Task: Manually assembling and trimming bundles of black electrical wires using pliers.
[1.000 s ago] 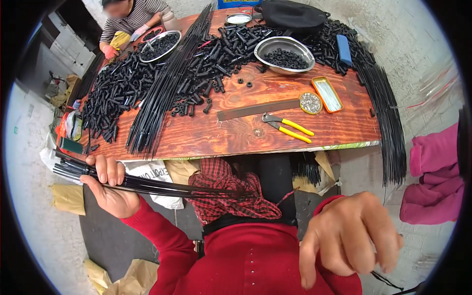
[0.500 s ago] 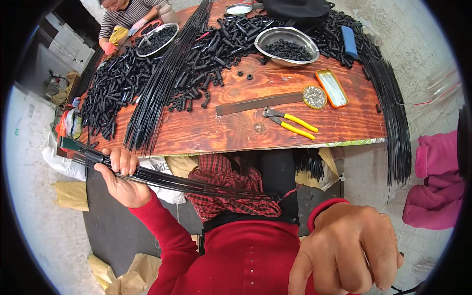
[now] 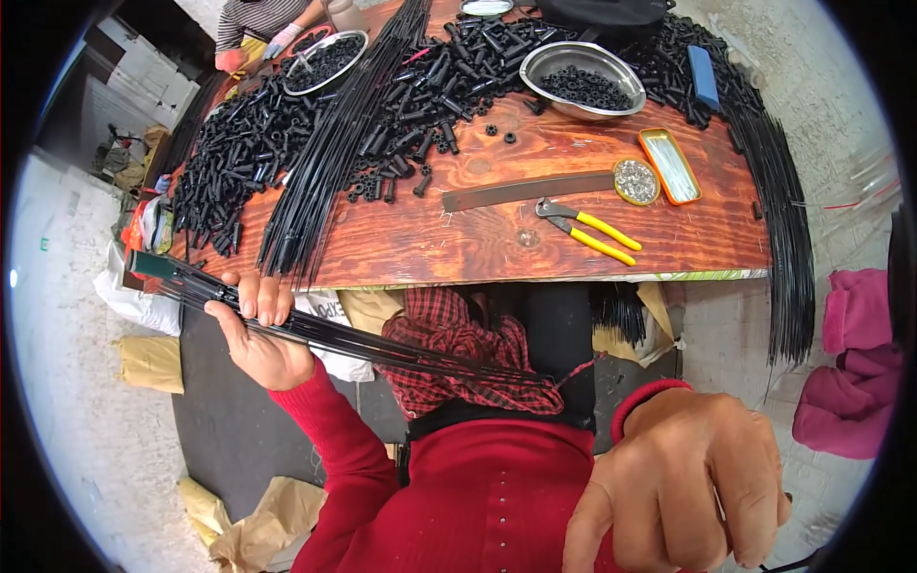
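Observation:
My left hand [image 3: 270,334] is closed round a bundle of thin black rods [image 3: 382,351], with a dark green piece [image 3: 150,265] at its far left end. The bundle slants down to the right, in front of the table edge and over a red plaid cloth [image 3: 449,349] on my lap. Close to the camera at the lower right, my right hand [image 3: 683,477] has its fingers curled down. Its fingertips and anything between them are hidden.
The wooden table [image 3: 401,253] bears yellow-handled pliers [image 3: 587,232], a flat metal bar [image 3: 525,191], a round tin of small metal bits [image 3: 635,181], an orange-rimmed tin [image 3: 671,166], a steel bowl [image 3: 585,81], heaped black tubes [image 3: 224,172] and long black rods [image 3: 334,143]. A co-worker [image 3: 272,24] sits far left.
The whole view has shifted slightly, so the table things appear farther right and a little higher. My left hand still grips the bundle; my right hand stays curled.

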The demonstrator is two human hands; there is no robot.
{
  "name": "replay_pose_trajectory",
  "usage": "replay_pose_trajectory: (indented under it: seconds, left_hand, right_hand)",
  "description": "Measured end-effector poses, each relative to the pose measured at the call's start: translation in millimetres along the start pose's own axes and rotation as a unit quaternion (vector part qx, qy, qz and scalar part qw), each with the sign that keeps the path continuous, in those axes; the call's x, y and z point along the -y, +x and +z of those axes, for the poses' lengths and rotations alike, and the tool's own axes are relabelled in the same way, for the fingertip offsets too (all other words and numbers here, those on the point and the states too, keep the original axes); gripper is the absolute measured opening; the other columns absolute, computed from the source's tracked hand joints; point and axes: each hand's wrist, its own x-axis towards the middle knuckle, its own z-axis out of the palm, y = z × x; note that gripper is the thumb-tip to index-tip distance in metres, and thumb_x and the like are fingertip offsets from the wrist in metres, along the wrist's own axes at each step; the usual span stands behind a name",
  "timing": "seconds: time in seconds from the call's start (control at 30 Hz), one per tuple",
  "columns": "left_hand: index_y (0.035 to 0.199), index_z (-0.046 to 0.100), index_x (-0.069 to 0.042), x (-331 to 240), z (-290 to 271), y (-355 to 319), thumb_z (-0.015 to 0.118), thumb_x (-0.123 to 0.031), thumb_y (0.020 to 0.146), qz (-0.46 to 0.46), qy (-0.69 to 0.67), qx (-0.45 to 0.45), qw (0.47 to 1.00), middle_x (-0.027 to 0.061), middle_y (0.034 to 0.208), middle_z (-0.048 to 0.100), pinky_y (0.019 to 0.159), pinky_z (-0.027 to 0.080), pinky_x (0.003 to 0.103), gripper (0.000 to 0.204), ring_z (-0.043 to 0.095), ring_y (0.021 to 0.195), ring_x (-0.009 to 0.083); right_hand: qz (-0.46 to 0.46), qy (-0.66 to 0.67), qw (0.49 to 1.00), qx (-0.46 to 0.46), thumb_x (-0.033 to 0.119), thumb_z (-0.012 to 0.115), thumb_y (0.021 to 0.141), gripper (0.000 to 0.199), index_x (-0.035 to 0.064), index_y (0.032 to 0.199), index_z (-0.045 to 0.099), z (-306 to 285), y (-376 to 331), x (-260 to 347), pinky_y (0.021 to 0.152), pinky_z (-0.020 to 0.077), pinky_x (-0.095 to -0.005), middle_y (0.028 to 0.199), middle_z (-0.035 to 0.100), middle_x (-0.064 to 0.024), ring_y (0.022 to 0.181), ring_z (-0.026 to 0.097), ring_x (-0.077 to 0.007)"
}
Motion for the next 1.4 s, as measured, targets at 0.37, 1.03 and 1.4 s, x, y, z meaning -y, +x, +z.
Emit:
replay_pose_trajectory:
  seconds: [0.37,1.03,1.4]
  left_hand:
    - [0.113,0.048,0.000,1,-3,0,0.042,-0.034,0.102,-0.001,-0.001,0.006,1.000,0.0020,0.075,0.040,0.057,0.037,0.025,0.036,0.039,0.063,0.0115]
    - [0.113,0.049,-0.001,6,-11,4,0.043,-0.034,0.102,0.009,0.017,0.001,1.000,0.0017,0.075,0.041,0.055,0.036,0.024,0.035,0.039,0.062,0.0108]
    - [0.113,0.048,-0.001,1,-7,2,0.041,-0.035,0.102,0.016,0.014,-0.004,1.000,0.0016,0.075,0.040,0.056,0.037,0.024,0.037,0.039,0.062,0.0109]
  right_hand:
    - [-0.002,0.012,1.000,0.012,0.029,0.059,0.094,0.023,0.0086,0.096,0.070,-5,2,-4,0.091,0.0411,-0.0526,0.071,0.060,-0.0020,0.056,0.057,-0.0165]
    - [0.056,0.120,0.990,-0.042,0.027,0.060,0.093,0.023,0.0070,0.092,0.072,-22,4,6,0.090,0.0408,-0.0497,0.070,0.060,-0.0032,0.060,0.056,-0.0172]
    - [0.040,0.060,0.997,0.032,0.035,0.046,0.098,0.027,0.0153,0.088,0.062,-13,5,1,0.088,0.0356,-0.0556,0.071,0.049,0.0056,0.062,0.050,-0.0134]
